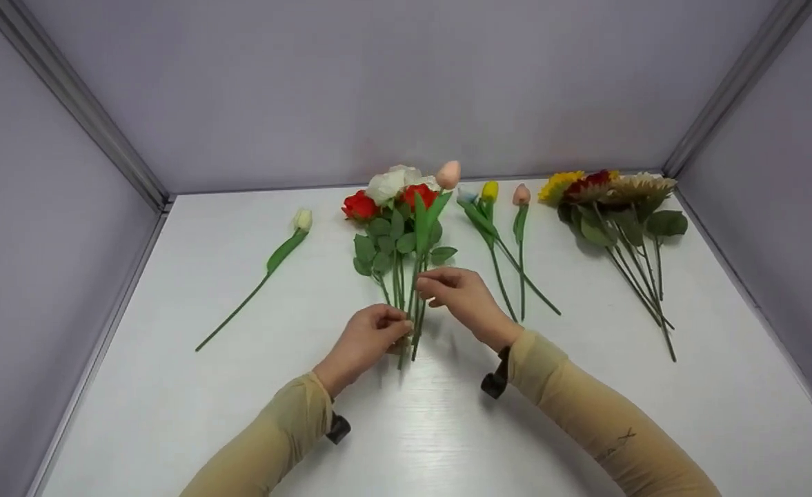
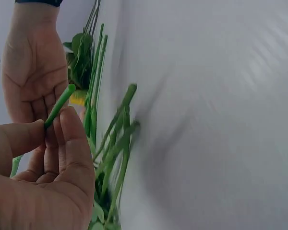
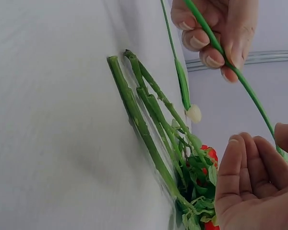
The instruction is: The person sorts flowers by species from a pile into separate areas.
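Note:
A pink tulip [image 1: 448, 174] is held above the table, its green stem slanting down across a bunch of roses. My left hand [image 1: 371, 335] pinches the stem near its lower end between thumb and fingers; the cut tip [image 2: 71, 88] sticks out past them in the left wrist view. Higher up, my right hand [image 1: 464, 300] holds the same stem between thumb and fingers, as the right wrist view also shows along the green stem [image 3: 252, 93]. Beneath lie red roses [image 1: 360, 206] and white roses [image 1: 390, 185] with leafy stems, their thick ends [image 3: 134, 108] resting on the table.
A white tulip [image 1: 302, 221] lies alone on the left of the white table [image 1: 171, 414]. Right of the roses lie a yellow tulip [image 1: 490, 191], a pale blue tulip [image 1: 467, 194] and another pink tulip [image 1: 521, 195]. Sunflower-like blooms [image 1: 588, 185] lie farther right. Grey panels [image 1: 406, 83] enclose the table.

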A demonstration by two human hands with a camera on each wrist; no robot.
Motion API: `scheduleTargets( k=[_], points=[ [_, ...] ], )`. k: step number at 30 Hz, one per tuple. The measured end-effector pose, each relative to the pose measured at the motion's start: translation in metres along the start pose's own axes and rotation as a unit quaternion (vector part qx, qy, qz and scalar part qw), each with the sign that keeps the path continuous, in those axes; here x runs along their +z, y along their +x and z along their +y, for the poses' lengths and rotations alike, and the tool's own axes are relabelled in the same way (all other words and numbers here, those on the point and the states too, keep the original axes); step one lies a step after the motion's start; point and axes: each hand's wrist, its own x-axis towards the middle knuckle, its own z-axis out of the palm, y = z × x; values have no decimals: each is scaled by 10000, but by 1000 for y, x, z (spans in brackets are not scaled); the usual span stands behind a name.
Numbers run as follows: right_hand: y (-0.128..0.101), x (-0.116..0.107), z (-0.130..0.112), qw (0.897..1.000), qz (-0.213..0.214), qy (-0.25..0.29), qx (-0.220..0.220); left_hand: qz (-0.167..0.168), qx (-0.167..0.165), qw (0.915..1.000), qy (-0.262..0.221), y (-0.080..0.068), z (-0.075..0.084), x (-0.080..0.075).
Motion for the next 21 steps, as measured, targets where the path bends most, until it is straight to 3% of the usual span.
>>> scheduleTargets(
  k=[7,15,21],
  points=[
    [-10,-14,7,9981,350,444,248,-207,199,9995,125,13,0,33],
    [-9,-27,11,9961,666,472,340,-495,163,9986,-105,15,-6,48],
    [-8,-31,13,9929,803,673,555,-520,318,9974,375,13,-9,53]
  ],
)
